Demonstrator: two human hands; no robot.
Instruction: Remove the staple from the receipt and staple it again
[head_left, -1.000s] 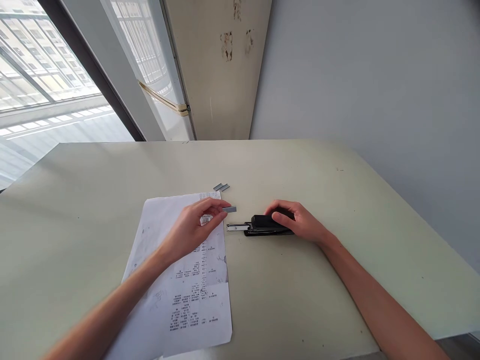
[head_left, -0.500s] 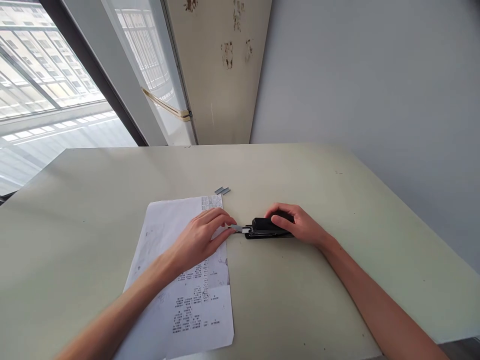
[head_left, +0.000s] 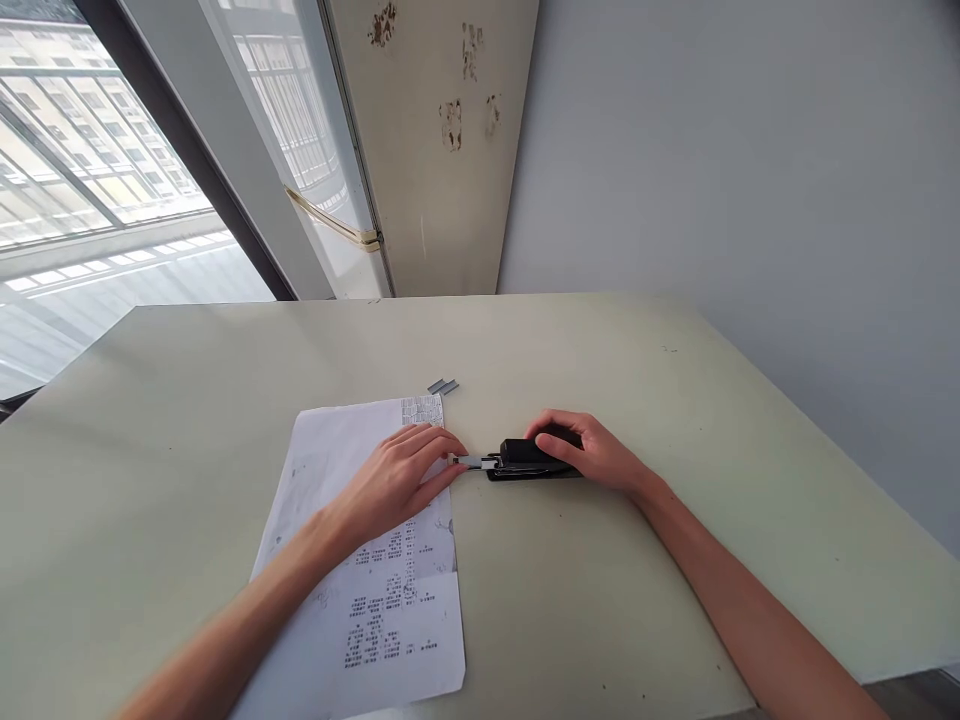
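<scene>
Centrally on the pale table [head_left: 600, 580], a black stapler [head_left: 525, 451] lies with its metal staple tray [head_left: 480, 463] extended toward the left hand [head_left: 401, 470]. That hand's thumb and fingertips close around the tray's outer end — whether a staple strip is pinched between them cannot be told. The right hand [head_left: 589, 450] grips the stapler's rear part, thumb along the near side, fingers over the far side. Printed sheet [head_left: 300, 480] lies beneath the left hand and forearm; loose staple strips [head_left: 443, 387] rest just beyond its far edge.
</scene>
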